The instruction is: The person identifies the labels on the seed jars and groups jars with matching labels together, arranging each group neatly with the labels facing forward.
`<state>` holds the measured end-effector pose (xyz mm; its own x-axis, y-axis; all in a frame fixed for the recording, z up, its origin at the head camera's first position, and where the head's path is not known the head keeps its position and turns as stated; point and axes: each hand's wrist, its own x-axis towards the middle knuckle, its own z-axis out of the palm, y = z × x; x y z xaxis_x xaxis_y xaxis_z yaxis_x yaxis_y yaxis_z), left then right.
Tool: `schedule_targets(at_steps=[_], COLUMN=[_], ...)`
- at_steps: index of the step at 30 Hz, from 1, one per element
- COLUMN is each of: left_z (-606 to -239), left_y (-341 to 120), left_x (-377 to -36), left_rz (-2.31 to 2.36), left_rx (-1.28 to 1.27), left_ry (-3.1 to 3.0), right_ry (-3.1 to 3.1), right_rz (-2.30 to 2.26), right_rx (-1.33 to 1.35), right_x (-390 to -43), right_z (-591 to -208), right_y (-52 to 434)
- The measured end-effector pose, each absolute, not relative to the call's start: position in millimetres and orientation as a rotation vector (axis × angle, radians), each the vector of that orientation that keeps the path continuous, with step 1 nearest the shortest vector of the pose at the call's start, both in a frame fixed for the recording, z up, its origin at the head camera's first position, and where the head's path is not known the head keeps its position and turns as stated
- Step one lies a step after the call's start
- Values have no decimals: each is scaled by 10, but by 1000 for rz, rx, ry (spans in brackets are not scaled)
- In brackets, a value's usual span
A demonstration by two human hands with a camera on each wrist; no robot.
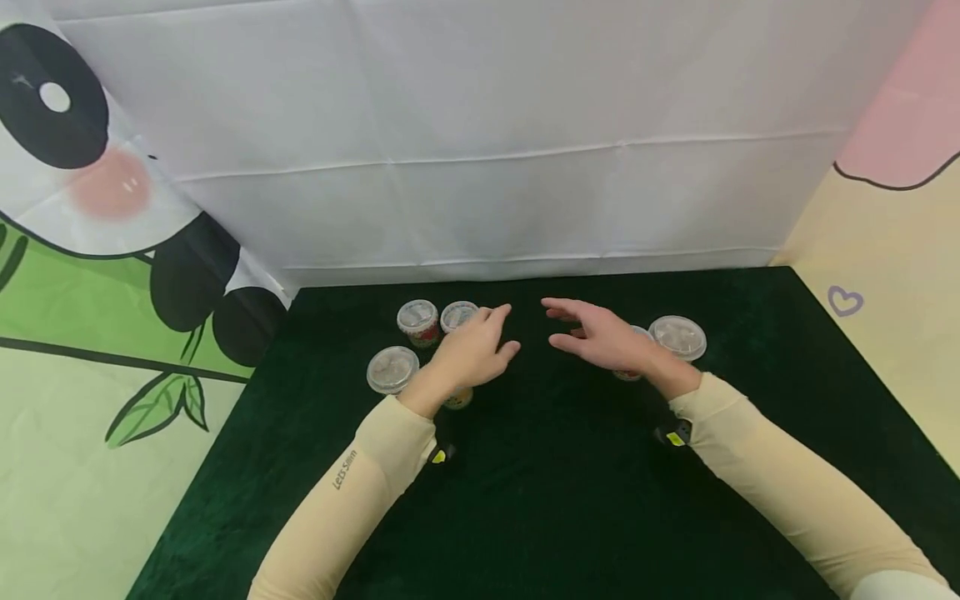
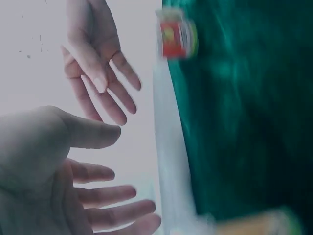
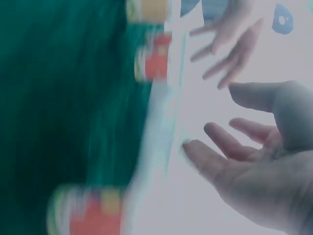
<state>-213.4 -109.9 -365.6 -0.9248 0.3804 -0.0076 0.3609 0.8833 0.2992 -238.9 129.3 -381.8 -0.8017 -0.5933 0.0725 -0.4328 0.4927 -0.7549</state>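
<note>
My left hand [image 1: 472, 346] hangs over a group of small lidded plastic tubs, fingers extended and nothing in its grasp. Around it stand a tub [image 1: 417, 322] with a red label, another tub [image 1: 458, 316] beside that, and one with a clear lid [image 1: 392, 369] nearer the wrist. Part of a further tub [image 1: 459, 398] shows beneath the hand. My right hand [image 1: 603, 335] faces the left across a gap, its fingers loosely spread and holding nothing. Under its wrist is a partly hidden tub [image 1: 628, 375], next to a wider-lidded tub [image 1: 679, 337].
Dark green cloth [image 1: 540, 492] covers the table. A white sheet [image 1: 495, 208] hangs behind its far edge. Printed cartoon panels stand on either side, a panda panel [image 1: 127, 200] at left and a cream one [image 1: 892, 275] at right.
</note>
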Motion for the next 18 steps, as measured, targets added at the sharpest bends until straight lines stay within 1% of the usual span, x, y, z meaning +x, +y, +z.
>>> schedule_targets(at_steps=[4,9,13,18], left_z=[-3776,-3983,-4097,-4198], left_y=[-785,-433,-232,-101], left_x=[-2041,-1960,-1938,-1958], left_rz=[532,607,641,654], left_rx=[669,722,748,746], left_ry=[2850,2681,2615,2571], right_ry=[2687,2832,2903,2946], right_rz=[-1025,-790,-695,-683], right_rx=[-897,-946,-1028,-1093], right_x=[-2271,-2134,-2082,-2085], right_z=[-3793,-3899,-4059,-4201], right_y=[1774,2213,2395,2466])
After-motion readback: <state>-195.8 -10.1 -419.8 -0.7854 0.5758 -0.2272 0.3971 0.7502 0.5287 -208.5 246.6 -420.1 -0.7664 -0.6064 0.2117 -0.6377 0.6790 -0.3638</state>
